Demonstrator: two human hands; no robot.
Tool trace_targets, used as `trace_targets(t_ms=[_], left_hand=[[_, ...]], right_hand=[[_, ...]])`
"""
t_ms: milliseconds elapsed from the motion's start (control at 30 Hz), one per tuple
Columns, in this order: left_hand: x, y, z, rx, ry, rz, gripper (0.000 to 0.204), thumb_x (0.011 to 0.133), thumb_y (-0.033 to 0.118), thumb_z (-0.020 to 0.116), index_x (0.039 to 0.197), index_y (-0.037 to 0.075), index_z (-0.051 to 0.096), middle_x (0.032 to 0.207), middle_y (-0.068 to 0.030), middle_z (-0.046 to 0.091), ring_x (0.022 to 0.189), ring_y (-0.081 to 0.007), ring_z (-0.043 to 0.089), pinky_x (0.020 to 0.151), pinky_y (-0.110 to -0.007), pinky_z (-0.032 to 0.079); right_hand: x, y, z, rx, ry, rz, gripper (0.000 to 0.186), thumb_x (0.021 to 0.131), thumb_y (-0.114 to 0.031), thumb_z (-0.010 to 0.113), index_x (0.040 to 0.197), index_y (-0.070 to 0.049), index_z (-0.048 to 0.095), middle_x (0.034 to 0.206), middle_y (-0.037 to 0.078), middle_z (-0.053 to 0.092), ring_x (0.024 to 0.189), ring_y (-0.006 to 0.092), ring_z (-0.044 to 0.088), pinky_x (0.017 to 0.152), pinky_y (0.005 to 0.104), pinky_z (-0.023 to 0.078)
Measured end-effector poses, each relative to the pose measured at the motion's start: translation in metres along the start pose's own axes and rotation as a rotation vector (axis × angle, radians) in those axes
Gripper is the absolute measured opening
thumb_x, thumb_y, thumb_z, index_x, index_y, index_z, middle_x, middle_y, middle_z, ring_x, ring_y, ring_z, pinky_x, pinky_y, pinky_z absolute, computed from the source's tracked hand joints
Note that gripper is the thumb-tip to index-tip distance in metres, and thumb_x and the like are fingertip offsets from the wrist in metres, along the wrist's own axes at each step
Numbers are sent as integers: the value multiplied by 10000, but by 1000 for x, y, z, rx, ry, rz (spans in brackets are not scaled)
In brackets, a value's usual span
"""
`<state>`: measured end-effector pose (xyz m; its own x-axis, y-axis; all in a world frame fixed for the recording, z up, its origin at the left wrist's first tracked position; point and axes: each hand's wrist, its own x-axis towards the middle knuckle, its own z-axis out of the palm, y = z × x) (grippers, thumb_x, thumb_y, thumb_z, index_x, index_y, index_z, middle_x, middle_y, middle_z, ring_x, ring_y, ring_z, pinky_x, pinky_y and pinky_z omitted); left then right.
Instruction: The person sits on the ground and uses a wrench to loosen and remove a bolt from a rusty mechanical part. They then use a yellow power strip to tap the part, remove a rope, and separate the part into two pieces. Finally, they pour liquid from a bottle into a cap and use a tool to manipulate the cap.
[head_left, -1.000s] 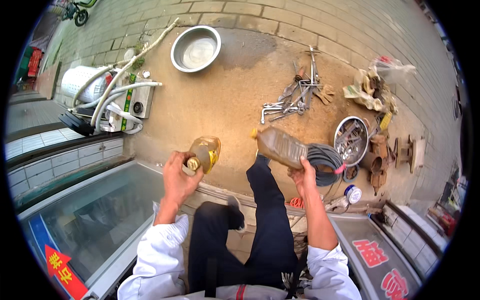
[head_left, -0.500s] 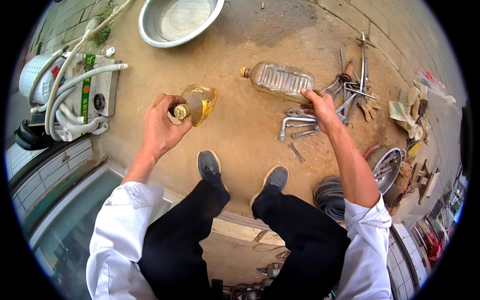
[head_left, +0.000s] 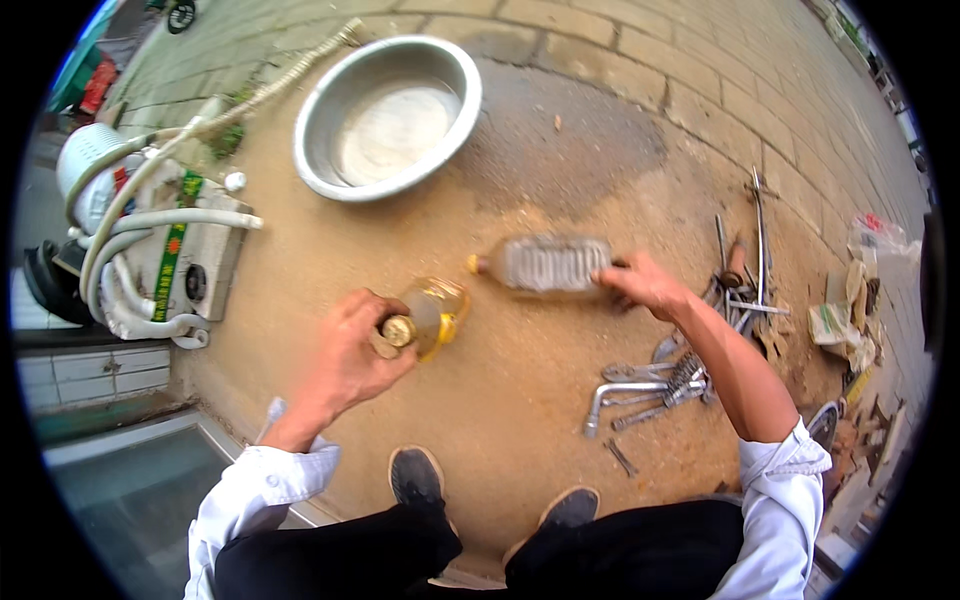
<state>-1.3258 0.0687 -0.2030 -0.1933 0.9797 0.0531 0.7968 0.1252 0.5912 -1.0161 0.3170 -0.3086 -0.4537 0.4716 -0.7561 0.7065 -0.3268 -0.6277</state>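
Observation:
My left hand (head_left: 350, 350) is closed around the neck end of a clear plastic bottle (head_left: 440, 312) with a gold cap (head_left: 398, 331). The cap faces up toward me and yellow shows on the bottle's far side. To the right, my right hand (head_left: 640, 284) grips the bottom end of a ribbed clear plastic bottle (head_left: 555, 264). This one is held lengthwise, its yellow cap (head_left: 474, 264) pointing left toward the other bottle. A small gap separates the two bottles, and the right one is slightly blurred.
A metal basin (head_left: 388, 120) sits beyond my hands. Wrenches (head_left: 640, 390) and longer metal tools (head_left: 758, 240) lie at right, near plastic bags (head_left: 880, 240). Pale hoses (head_left: 190, 218) are heaped at left. My shoes (head_left: 416, 478) stand on the dusty ground below.
The view has tilted up, so the whole basin and more paving show. The two bottles are closer together, each still in the same hand.

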Motion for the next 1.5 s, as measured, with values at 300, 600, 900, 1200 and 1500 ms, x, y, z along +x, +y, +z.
trace_targets(t_ms=[300, 600, 900, 1200, 1500], left_hand=[[-1, -6, 12, -111, 107, -76, 355, 708, 162, 796, 1027, 34, 707, 872, -125, 653, 813, -248, 661, 734, -343, 542], [-18, -19, 28, 92, 288, 20, 609, 672, 270, 875, 1187, 33, 652, 1081, -138, 649, 993, -303, 640, 875, -412, 514], [-15, -45, 78, -424, 213, -37, 736, 672, 235, 894, 1283, 6, 551, 1235, -184, 617, 1129, -331, 613, 954, -413, 500], [-13, -45, 84, -593, 135, -159, 670, 665, 211, 887, 1224, 55, 551, 1181, -152, 618, 1090, -300, 612, 929, -396, 496], [-15, -50, 87, -506, 119, -130, 668, 664, 170, 844, 1239, 51, 527, 1173, -156, 599, 1128, -318, 587, 947, -412, 486]], right_hand=[[-38, -86, 55, -848, 295, -462, 448, 874, -382, 681, 953, 58, 652, 921, 292, 689, 873, 445, 677, 784, 489, 553], [-78, -159, 176, -870, 163, -1024, 330, 880, -254, 624, 1048, 29, 598, 933, 244, 666, 839, 415, 682, 741, 484, 559], [-57, -150, 197, -1008, 320, -1048, 345, 872, -320, 654, 925, 18, 609, 815, 229, 666, 718, 400, 693, 617, 483, 559], [-47, -152, 191, -992, 257, -1065, 316, 869, -299, 647, 904, 11, 601, 813, 240, 665, 703, 407, 687, 599, 489, 552], [-43, -161, 180, -1019, 46, -1255, 198, 823, -156, 637, 922, 15, 621, 915, 206, 643, 851, 388, 668, 720, 467, 550]])
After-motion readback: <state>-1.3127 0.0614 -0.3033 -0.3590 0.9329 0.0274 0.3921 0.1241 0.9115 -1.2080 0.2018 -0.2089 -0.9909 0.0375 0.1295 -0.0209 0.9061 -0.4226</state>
